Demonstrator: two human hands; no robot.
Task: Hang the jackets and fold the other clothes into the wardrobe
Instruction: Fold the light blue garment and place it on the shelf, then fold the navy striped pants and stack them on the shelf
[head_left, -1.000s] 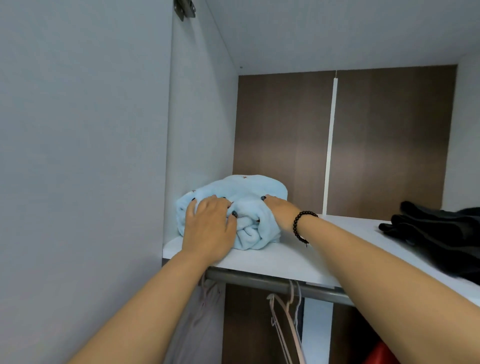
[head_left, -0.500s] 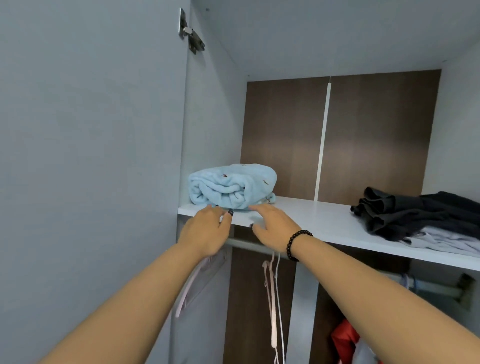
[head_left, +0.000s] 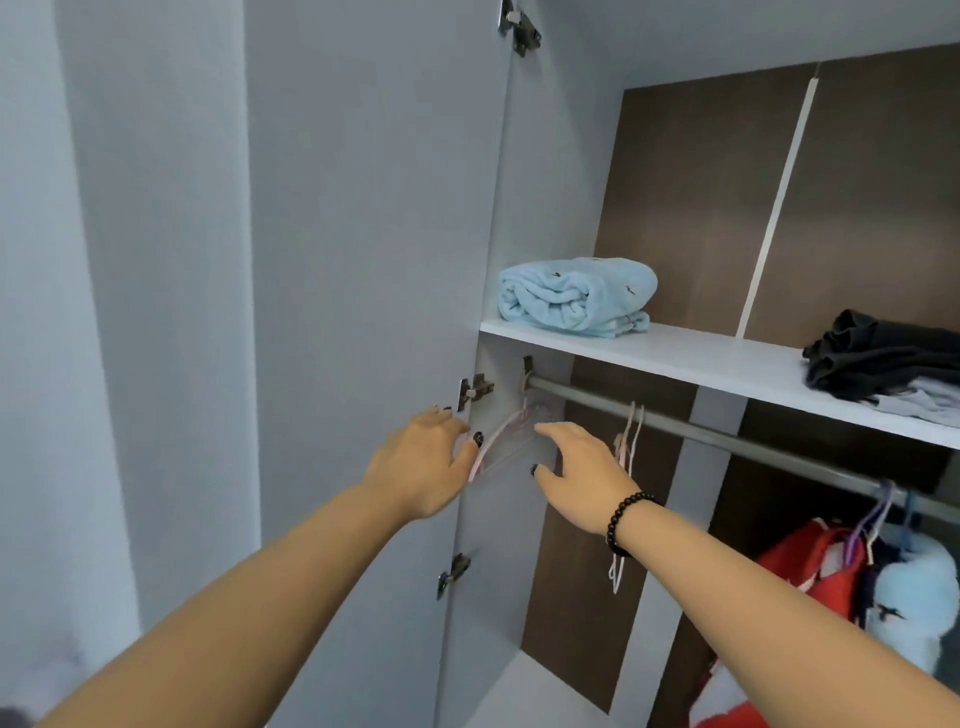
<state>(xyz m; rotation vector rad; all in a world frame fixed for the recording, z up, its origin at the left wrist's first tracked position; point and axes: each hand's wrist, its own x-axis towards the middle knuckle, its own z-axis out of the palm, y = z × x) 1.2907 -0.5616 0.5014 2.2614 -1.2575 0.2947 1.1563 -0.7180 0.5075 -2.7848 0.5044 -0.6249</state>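
Soft, even, shadowless indoor light; slight overall blur, wide-angle bending at the edges.

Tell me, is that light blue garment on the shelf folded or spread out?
Folded: the blue garment sits as a compact bundle on the shelf.

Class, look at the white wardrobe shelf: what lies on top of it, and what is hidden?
On the white shelf lie a folded light blue garment and a dark folded pile over pale clothes. The frame edge cuts off the shelf's right end.
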